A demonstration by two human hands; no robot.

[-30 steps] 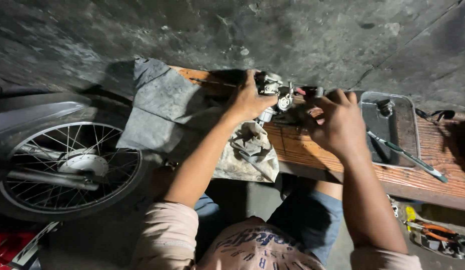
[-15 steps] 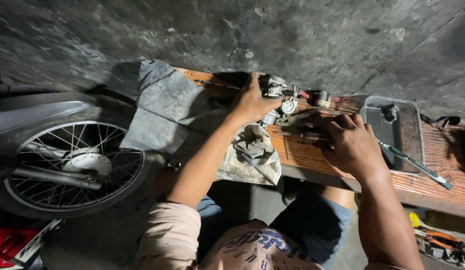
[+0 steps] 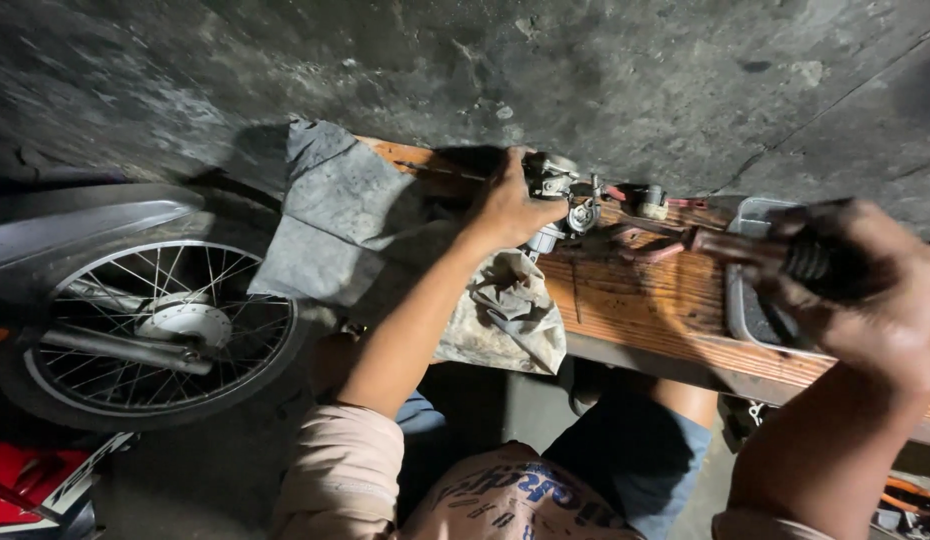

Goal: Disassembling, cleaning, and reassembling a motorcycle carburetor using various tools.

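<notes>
Left hand (image 3: 505, 205) with fingers closed around the small metal carburettor (image 3: 557, 195) on the wooden worktop (image 3: 635, 300), while the right hand (image 3: 865, 290), which a moment earlier rested beside the carburettor, now lifts a black-handled tool (image 3: 785, 255) away over the metal tray (image 3: 750, 300), fingers wrapped around its grip.

The left hand (image 3: 505, 210) grips a small engine part (image 3: 557, 200) standing on the desk (image 3: 645, 300). A crumpled rag (image 3: 510, 310) lies just below this hand, hanging over the desk's near edge, and a larger cloth (image 3: 335, 215) spreads to its left. Further left stands a spoked wheel (image 3: 150, 325). The right hand (image 3: 865, 290) holds a tool handle (image 3: 775, 250) above a metal tray (image 3: 750, 300), which sits on the desk right of the engine part.
</notes>
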